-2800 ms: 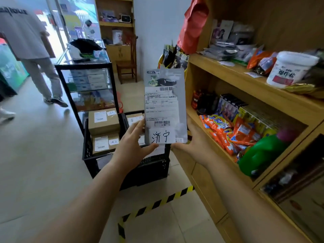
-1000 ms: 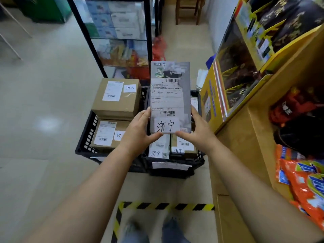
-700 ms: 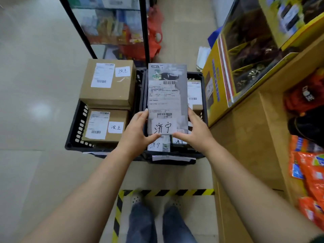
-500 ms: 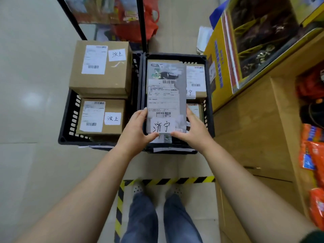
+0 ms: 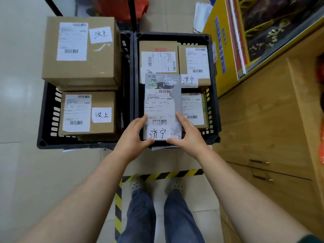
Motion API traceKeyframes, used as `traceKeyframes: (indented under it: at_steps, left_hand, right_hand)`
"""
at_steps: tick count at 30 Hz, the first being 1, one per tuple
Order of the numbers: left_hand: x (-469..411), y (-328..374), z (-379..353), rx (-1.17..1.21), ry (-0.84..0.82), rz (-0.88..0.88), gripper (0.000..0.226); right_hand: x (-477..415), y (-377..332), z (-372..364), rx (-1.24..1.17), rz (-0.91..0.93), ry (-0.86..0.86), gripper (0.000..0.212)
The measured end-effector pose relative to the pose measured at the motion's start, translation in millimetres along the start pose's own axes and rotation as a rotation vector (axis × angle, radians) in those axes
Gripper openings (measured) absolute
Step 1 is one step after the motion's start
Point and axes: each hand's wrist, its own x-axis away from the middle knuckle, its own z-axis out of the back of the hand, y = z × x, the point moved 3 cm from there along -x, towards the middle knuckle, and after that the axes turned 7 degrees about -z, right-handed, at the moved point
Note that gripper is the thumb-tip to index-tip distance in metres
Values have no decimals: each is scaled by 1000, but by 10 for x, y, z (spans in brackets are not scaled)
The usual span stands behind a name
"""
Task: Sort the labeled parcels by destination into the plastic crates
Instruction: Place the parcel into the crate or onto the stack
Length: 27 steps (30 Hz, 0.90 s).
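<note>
The flat parcel (image 5: 162, 102) was grey, with white labels and black handwriting. The left crate (image 5: 46, 109) and right crate (image 5: 213, 102) were black. The cardboard boxes (image 5: 103, 67) were brown, white-labelled. The floor tape (image 5: 172, 174) was striped yellow and black. The trousers (image 5: 140, 216) were blue; the shoes (image 5: 136, 185) white, dark-dotted. The display carton (image 5: 213, 55) was yellow, lettered blue. The cabinet (image 5: 263, 120) showed pale wood grain.

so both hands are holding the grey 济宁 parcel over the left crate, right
Not quite. The head view shows the left hand and right hand holding the grey parcel over the right crate, not the left crate.
</note>
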Motion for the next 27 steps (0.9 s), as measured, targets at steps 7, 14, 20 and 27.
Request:
traceKeyframes:
  at_steps: [7, 14, 20, 27]
  left_hand:
    - [-130, -162, -142, -19, -9, 54, 89]
    - [-273, -278, -276, -171, -30, 86, 87]
    - [-354, -283, -376, -442, -41, 62, 75]
    - [-348, -321, -433, -476, 19, 60, 69]
  right_hand:
    - [-237, 120, -58, -2, -21, -46, 94]
    - [-446, 267, -171, 15, -40, -64, 95]
    - [-570, 359, -281, 22, -46, -64, 98]
    - [-588, 396, -309, 11, -45, -65, 97]
